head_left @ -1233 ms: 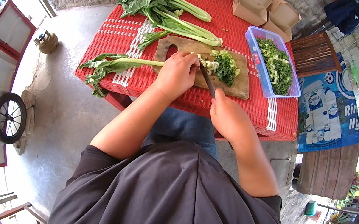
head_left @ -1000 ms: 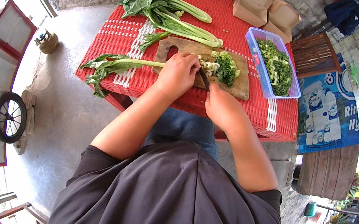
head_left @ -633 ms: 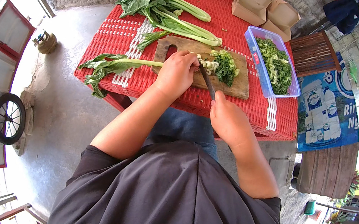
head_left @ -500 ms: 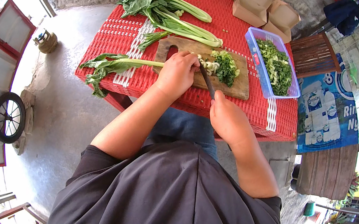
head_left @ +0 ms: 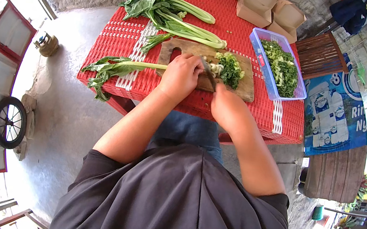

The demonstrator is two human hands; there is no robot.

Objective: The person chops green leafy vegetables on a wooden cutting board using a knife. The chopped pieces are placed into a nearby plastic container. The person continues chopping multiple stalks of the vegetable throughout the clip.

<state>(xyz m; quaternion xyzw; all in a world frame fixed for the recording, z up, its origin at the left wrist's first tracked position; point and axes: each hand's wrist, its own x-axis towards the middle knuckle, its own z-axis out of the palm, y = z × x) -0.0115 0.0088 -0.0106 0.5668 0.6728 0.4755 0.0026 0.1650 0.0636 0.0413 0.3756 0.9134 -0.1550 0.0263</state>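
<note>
My left hand [head_left: 181, 75] is closed around a stalk of leafy greens [head_left: 141, 66] that lies over the near left part of a wooden cutting board [head_left: 244, 93]. Its leaves hang past the table's edge. In my right hand [head_left: 232, 108] is a knife [head_left: 209, 76], its dark blade slanting up to the left, right beside my left fingertips. To the right of the blade sits a heap of chopped greens [head_left: 232, 70] with pale stem pieces. My left fingers hide the stalk's cut end.
Whole leafy greens [head_left: 179, 18] lie behind the board on the red woven table [head_left: 228, 7]. A clear plastic container [head_left: 266, 72] of chopped greens [head_left: 281, 68] stands to the right. Open cardboard boxes [head_left: 256, 7] are at the back right, near a wooden chair [head_left: 323, 55].
My right hand and the knife have shifted slightly left and up, bringing the blade closer to my left fingers. My left hand and the stalk stay nearly in place.
</note>
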